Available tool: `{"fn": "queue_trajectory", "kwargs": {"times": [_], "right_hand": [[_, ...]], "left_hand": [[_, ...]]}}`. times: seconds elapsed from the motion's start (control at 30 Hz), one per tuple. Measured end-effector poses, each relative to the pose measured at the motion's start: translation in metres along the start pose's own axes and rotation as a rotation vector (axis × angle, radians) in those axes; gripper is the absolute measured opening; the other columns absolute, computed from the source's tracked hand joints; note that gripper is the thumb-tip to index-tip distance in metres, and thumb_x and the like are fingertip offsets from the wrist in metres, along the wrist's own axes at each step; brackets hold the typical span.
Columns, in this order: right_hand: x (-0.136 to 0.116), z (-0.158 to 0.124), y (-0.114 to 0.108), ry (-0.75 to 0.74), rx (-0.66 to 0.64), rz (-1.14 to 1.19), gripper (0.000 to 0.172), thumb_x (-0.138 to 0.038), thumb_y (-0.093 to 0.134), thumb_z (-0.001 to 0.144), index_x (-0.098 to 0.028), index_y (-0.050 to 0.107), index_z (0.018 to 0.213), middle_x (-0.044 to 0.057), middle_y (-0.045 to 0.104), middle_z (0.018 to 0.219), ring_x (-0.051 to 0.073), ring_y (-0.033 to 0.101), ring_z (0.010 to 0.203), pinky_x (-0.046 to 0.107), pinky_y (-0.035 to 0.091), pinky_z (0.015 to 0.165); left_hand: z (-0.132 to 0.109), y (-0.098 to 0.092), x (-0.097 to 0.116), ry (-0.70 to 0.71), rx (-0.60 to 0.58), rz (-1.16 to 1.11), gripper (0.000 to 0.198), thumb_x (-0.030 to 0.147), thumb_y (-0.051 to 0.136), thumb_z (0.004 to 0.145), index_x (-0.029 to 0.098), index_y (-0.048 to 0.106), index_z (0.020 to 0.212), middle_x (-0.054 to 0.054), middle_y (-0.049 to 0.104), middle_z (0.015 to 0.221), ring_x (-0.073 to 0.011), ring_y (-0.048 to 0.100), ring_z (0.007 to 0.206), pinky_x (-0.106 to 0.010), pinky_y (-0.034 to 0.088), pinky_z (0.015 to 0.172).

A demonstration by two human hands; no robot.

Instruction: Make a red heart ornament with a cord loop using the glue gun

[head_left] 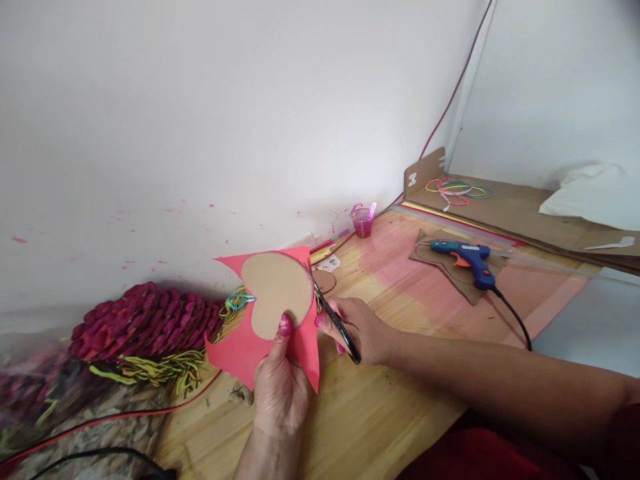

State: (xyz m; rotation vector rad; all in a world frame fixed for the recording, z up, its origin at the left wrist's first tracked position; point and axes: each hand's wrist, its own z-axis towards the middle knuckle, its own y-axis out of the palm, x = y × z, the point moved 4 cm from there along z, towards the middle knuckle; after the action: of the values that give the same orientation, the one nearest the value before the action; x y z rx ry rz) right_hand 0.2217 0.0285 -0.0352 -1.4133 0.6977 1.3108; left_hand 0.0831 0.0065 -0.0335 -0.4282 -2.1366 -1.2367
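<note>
My left hand [279,393] is closed on a red paper sheet [240,343] with a brown heart-shaped cardboard piece [275,287] pressed on top by my thumb. My right hand [363,328] grips black-handled scissors [333,319], its fingers through the handles. The blades run along the right edge of the cardboard heart, at the red paper. Both hands are held just above a wooden table [370,413].
A blue glue gun [463,257] lies on cardboard scraps at the right, its black cord trailing toward me. A small pink cup [363,221] stands by the wall. Dark red paper flowers [145,320] and yellow-green strips pile at left. Rubber bands [457,190] lie on a cardboard sheet.
</note>
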Motion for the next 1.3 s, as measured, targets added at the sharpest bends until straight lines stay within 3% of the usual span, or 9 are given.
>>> {"fn": "queue_trajectory", "kwargs": {"times": [0.57, 1.0, 1.1, 1.3], "right_hand": [[0.0, 0.001, -0.006, 0.038, 0.036, -0.003, 0.052, -0.066, 0.058, 0.085, -0.02, 0.045, 0.064, -0.006, 0.041, 0.048, 0.01, 0.041, 0.049, 0.023, 0.028, 0.049], [0.007, 0.005, -0.009, 0.064, 0.038, -0.006, 0.049, -0.062, 0.066, 0.082, -0.02, 0.047, 0.064, -0.006, 0.039, 0.048, 0.01, 0.043, 0.047, 0.023, 0.027, 0.046], [0.005, 0.004, -0.01, 0.07, 0.033, 0.034, 0.049, -0.061, 0.065, 0.083, -0.02, 0.045, 0.065, -0.006, 0.038, 0.05, 0.01, 0.043, 0.047, 0.023, 0.027, 0.045], [0.002, 0.004, -0.011, 0.078, 0.009, 0.153, 0.048, -0.059, 0.061, 0.087, -0.021, 0.04, 0.065, -0.007, 0.037, 0.053, 0.009, 0.046, 0.045, 0.021, 0.034, 0.043]], "left_hand": [[0.008, -0.007, 0.003, 0.09, 0.022, 0.07, 0.029, 0.003, 0.064, 0.088, 0.016, 0.071, 0.113, -0.007, 0.076, 0.113, -0.0147, 0.068, 0.113, -0.024, 0.055, 0.096], [0.009, -0.01, 0.009, 0.136, 0.099, 0.141, 0.023, 0.006, 0.071, 0.083, 0.014, 0.072, 0.106, -0.009, 0.074, 0.117, -0.0168, 0.056, 0.13, -0.024, 0.05, 0.103], [0.011, -0.011, 0.012, 0.178, 0.086, 0.174, 0.021, 0.008, 0.074, 0.082, 0.013, 0.072, 0.102, -0.009, 0.074, 0.117, -0.0182, 0.056, 0.131, -0.026, 0.049, 0.105], [0.009, -0.008, 0.008, 0.127, 0.04, 0.187, 0.022, 0.005, 0.071, 0.083, 0.011, 0.072, 0.103, -0.01, 0.076, 0.112, -0.0199, 0.061, 0.124, -0.03, 0.049, 0.105]]}}
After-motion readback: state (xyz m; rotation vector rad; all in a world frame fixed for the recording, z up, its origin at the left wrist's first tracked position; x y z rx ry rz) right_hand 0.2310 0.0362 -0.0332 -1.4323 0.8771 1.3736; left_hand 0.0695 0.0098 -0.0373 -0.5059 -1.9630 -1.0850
